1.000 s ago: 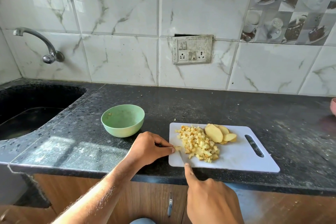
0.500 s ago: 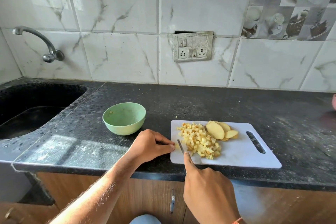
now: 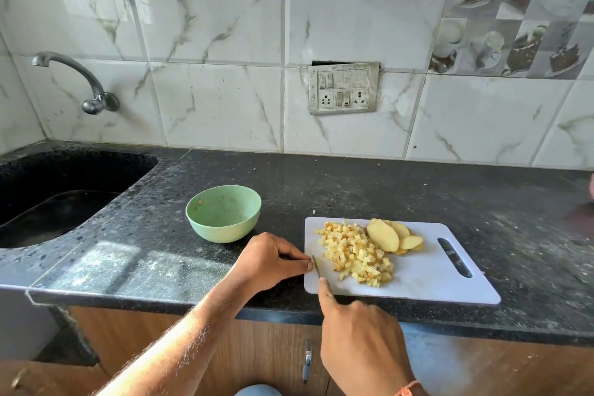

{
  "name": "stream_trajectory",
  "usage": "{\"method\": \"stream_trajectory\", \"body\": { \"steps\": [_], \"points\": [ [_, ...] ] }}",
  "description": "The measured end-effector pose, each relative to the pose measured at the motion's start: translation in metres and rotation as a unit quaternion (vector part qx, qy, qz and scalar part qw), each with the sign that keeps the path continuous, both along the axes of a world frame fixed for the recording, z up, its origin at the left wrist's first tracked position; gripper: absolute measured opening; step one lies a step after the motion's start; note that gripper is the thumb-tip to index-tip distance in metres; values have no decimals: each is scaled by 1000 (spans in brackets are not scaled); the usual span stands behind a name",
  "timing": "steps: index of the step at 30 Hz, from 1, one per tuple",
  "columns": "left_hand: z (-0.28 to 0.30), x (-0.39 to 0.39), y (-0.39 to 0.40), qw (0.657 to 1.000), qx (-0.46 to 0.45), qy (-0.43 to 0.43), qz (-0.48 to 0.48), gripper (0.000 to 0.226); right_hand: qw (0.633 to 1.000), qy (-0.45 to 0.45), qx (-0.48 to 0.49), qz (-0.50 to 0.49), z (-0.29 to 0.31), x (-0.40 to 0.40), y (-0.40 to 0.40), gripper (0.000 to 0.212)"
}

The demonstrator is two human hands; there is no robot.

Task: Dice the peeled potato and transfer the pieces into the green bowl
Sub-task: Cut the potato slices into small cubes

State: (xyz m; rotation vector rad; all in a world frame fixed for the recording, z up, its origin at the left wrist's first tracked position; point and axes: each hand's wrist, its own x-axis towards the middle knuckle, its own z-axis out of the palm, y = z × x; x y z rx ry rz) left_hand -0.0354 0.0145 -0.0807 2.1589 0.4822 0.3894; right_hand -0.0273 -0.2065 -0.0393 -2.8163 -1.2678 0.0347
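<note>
- Two hands work at the near edge of the black speckled counter; below it run brown cabinet doors with a small metal handle.
- Nearest, the right hand is curled round a knife's grip, which it hides, with the forefinger stretched along the spine; an orange thread circles the wrist.
- Only the thin knife blade shows, its tip on the left end of the white cutting board.
- Just left of the blade, the left hand rests on the counter at the board's left edge, fingers curled and thumb tip pressed against that edge; whether it pinches anything I cannot tell.
- On the board, right of the blade, lies a heap of diced potato; a few uncut potato slices overlap beside it, toward the slotted handle end.
- Farther back and left, the green bowl stands on the counter apart from the board, with only a scrap or two inside.
- Left of that is the dark sink, a curved tap above it.
- On the marble-tiled wall behind sits a switch and socket plate.
</note>
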Motion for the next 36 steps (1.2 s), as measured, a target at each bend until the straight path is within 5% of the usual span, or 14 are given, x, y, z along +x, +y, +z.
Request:
{"method": "stream_trajectory", "body": {
  "steps": [18,36],
  "points": [
    [-3,-7,-8,992,110,-52,-19,29,995,-2,75,-68,2,6,-23,64],
    [2,-6,-3,997,65,-24,-20,6,998,27,35,-51,10,0,-4,66]
  ]
}}
